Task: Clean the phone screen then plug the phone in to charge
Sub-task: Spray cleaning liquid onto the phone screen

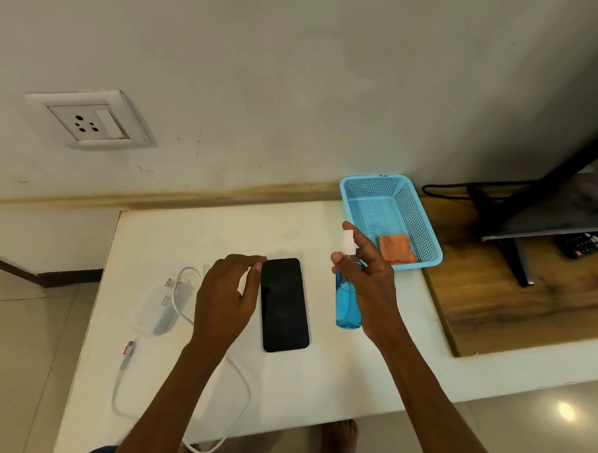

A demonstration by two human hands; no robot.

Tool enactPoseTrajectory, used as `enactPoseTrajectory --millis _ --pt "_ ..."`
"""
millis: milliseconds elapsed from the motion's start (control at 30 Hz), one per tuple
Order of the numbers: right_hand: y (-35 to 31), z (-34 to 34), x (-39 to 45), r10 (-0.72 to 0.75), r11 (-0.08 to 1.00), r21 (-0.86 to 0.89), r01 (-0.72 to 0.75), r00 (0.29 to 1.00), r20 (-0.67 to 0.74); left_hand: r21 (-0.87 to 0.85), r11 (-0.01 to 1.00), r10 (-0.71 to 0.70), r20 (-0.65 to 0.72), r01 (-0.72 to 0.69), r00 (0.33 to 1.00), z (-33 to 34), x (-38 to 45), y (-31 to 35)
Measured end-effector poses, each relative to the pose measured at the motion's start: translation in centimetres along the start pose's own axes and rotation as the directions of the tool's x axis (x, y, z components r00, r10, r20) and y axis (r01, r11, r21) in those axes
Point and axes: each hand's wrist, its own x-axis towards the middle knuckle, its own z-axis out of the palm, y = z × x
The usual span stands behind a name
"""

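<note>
A black phone [285,304] lies screen-up in the middle of the white table [318,381]. My left hand [224,298] hovers at the phone's left edge, fingers curled, fingertips touching its top left corner. My right hand [367,277] is closed around a clear spray bottle [347,297] of blue liquid, held upright right of the phone, index finger on the white nozzle. A white charger adapter [165,302] with its white cable [239,388] lies left of the phone; the cable's plug end [129,350] rests near the table's left edge.
A blue plastic basket [408,210] at the back right holds a folded orange cloth [396,247]. A wall socket [89,123] sits on the wall at upper left. A TV stand [506,235] and a remote [584,242] occupy the wooden surface on the right.
</note>
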Motion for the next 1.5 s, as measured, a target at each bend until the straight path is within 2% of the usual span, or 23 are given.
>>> enactPoseTrajectory --millis 67,233,433,567,667,767,900,967,1033,1133,1233,1333,1400,1500 --pt "-0.1 0.0 0.0 -0.013 1.0 -0.026 0.013 1.0 0.006 0.005 1.0 -0.002 -0.001 0.002 1.0 0.0 0.0 0.0" --pt "0.0 0.2 -0.1 0.018 0.994 0.107 -0.03 0.993 0.115 -0.001 1.0 0.003 -0.003 -0.003 1.0 0.2 -0.1 0.0" --pt "0.7 0.2 0.0 0.049 0.999 -0.028 -0.046 0.992 0.117 0.006 1.0 0.02 0.009 -0.02 1.0 0.4 0.0 -0.2" --pt "0.6 0.0 0.3 0.083 0.997 -0.012 -0.082 0.984 0.16 0.014 1.0 0.015 0.046 -0.016 0.999 0.5 0.0 -0.4" --pt "0.8 -0.3 0.5 0.035 0.995 -0.101 -0.017 0.983 0.182 0.038 0.999 -0.018 0.06 0.016 0.998 0.4 0.1 -0.6" --pt "0.9 -0.2 0.3 -0.014 0.99 -0.14 0.028 0.994 0.105 0.04 0.999 -0.03 0.066 0.027 0.997 0.3 0.2 -0.7" --pt "0.9 0.0 0.1 -0.009 0.998 -0.067 0.008 1.0 -0.008 0.032 0.999 -0.045 0.081 0.042 0.996 0.2 0.2 -0.7" --pt "1.1 -0.1 0.0 0.037 0.998 0.058 -0.038 0.999 0.032 0.033 0.999 -0.046 0.095 0.043 0.994 0.1 0.3 -0.8" --pt "1.3 -0.3 -0.1 0.017 0.996 0.08 -0.025 0.995 0.1 0.034 0.998 -0.059 0.127 0.055 0.99 -0.1 0.4 -1.1" --pt "1.9 -0.9 -0.3 -0.076 0.967 -0.225 0.117 0.98 0.186 0.044 0.995 -0.101 0.212 0.094 0.972 -0.4 0.4 -1.5" --pt "3.1 -1.2 -0.5 -0.077 0.823 -0.528 0.208 0.963 0.259 0.11 0.989 -0.132 0.334 0.101 0.933 -0.5 0.2 -2.3" --pt "3.9 -1.4 -0.8 -0.045 0.744 -0.622 0.242 0.948 0.315 0.252 0.959 -0.244 0.504 0.129 0.828 -0.8 -0.9 -2.7" --pt "4.1 -1.7 -0.9 -0.044 0.697 -0.657 0.288 0.932 0.361 0.368 0.925 -0.306 0.587 0.089 0.749 -0.7 -2.3 -2.5" --pt "3.8 -1.6 -1.6 0.01 0.63 -0.699 0.338 0.897 0.442 0.468 0.883 -0.35 0.638 0.015 0.685 -0.3 -5.0 -1.9"
